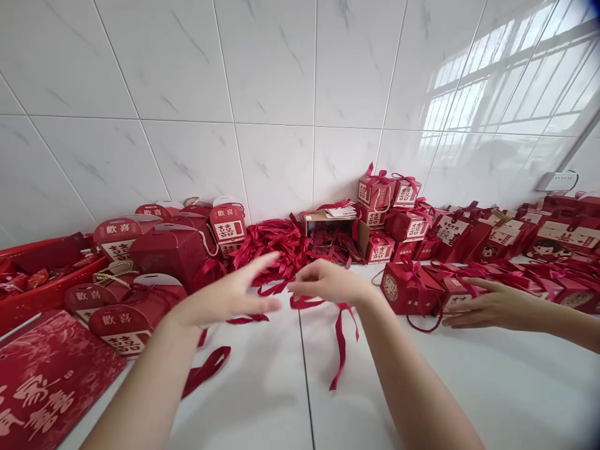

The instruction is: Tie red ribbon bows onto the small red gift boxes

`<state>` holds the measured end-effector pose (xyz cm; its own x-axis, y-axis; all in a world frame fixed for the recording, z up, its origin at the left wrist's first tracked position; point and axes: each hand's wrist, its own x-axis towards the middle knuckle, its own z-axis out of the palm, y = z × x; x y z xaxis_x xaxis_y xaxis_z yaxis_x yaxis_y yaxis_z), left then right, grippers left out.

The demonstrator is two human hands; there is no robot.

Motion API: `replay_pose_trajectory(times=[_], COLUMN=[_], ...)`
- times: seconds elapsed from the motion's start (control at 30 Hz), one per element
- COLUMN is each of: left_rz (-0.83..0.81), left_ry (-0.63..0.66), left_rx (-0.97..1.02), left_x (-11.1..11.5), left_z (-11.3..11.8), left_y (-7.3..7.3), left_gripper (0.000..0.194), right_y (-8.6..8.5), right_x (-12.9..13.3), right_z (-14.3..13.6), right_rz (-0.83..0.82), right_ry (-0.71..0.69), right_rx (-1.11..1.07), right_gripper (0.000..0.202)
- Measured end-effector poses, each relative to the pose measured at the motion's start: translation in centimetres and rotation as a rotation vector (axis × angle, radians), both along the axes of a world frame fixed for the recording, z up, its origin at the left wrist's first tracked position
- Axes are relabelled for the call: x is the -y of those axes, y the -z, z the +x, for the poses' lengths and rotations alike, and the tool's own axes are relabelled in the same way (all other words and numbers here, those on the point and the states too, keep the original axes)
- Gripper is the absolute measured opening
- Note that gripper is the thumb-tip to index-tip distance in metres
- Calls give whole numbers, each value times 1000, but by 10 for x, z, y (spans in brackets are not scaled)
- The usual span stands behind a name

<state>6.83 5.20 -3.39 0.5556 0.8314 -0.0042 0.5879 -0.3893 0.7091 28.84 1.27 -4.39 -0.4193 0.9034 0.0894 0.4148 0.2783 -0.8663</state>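
Note:
My left hand [234, 294] hovers over the white table, thumb and fingers spread, with nothing in it. Facing it, my right hand [330, 284] hangs with loosely bent fingers and no object visible between them. Just beneath its fingertips a red ribbon [341, 344] trails across the table; whether they touch it I cannot tell. Another loop of red ribbon [206, 372] lies beside my left forearm. Behind both hands is a tangled heap of red ribbons [274, 247]. A small red gift box [410, 289] with a bow and cord handle stands right of my right hand.
A co-worker's hand [497, 306] reaches in from the right beside rows of red boxes. Red boxes with rounded tops [138, 312] and a red bag [51, 381] are at left, near a red basket [47, 294]. Boxes [375, 190] are stacked against the tiled wall [276, 162].

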Motion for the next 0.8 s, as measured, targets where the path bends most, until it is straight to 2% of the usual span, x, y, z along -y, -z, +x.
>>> replay_pose_trajectory(times=[0.03,0.07,0.13,0.2,0.3,0.43,0.6,0.8], left_rz=[-112,-210,-343,-396,-376,-286,-183,-122], left_ry=[144,233,287,250,150,52,27,-28], left_rx=[58,98,125,140,272,386,253,93], left_x=[7,13,21,24,22,20,18,19], left_z=[9,16,25,26,17,4,3,4], left_y=[0,0,-2,-5,-11,-19,-19,-21], left_gripper=[72,62,40,30,28,30,30,33], right_y=[-1,-3,-7,-11,-15,-15,-11,-22], right_x=[2,3,6,8,12,17,19,21], right_z=[-6,-8,-6,5,29,59,74,74], right_rz=[-22,-41,-58,-57,-51,112,306,452], right_ry=[-83,-144,-205,-184,-138,-162,-272,-205], right_rx=[15,24,34,1,-122,-385,-700,-1026], right_gripper=[30,29,30,34,44,41,37,46])
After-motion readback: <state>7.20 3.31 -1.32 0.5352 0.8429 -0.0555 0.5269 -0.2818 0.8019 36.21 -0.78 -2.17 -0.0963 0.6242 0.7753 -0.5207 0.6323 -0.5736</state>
